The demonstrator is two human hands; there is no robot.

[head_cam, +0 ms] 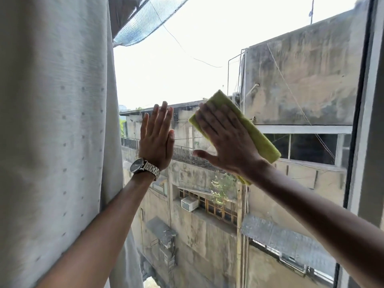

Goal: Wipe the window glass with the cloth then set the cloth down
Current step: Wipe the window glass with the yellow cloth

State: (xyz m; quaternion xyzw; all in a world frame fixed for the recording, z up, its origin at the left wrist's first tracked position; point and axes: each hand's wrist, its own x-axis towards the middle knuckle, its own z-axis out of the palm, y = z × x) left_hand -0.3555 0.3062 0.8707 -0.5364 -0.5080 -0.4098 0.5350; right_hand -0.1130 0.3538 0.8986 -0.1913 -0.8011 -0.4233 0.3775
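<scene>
A folded yellow-green cloth [257, 134] lies flat against the window glass [187, 65] at mid height. My right hand [224, 140] presses on the cloth with fingers spread, covering its left half; the cloth sticks out above the fingertips and below the wrist. My left hand [156, 138] is raised flat beside it to the left, fingers straight and together, holding nothing; whether its palm touches the glass I cannot tell. A metal watch [144, 166] is on the left wrist.
A pale grey curtain [56, 132] hangs down the whole left side, right beside my left arm. The dark window frame [361, 121] runs down the right edge. Beyond the glass are weathered concrete buildings and a bright sky.
</scene>
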